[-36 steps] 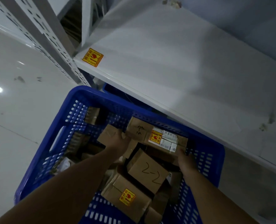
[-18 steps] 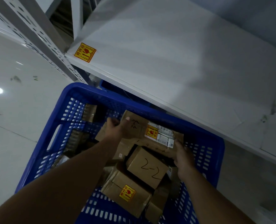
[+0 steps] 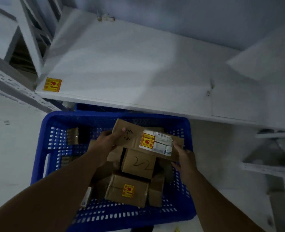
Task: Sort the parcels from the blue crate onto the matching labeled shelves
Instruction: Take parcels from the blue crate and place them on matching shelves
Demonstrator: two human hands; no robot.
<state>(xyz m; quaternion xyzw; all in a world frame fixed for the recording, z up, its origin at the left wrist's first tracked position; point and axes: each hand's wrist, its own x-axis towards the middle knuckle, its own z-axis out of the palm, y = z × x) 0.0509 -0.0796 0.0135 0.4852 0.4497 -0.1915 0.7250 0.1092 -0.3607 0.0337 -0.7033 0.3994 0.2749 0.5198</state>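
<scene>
Nearest me, at six o'clock in the blue crate (image 3: 43, 139), lies a brown box with a yellow sticker (image 3: 126, 190), and just past it sits one marked 2-2 (image 3: 139, 163). Over the crate's twelve o'clock end both hands hold a flat cardboard parcel (image 3: 136, 131) bearing a yellow sticker and a white label: the left hand (image 3: 105, 143) grips its nine o'clock end, thumb curled over the top, and the right hand (image 3: 185, 157) clasps its four o'clock corner. Beyond stands the white shelf (image 3: 130, 64), its yellow label (image 3: 52, 84) at ten o'clock.
</scene>
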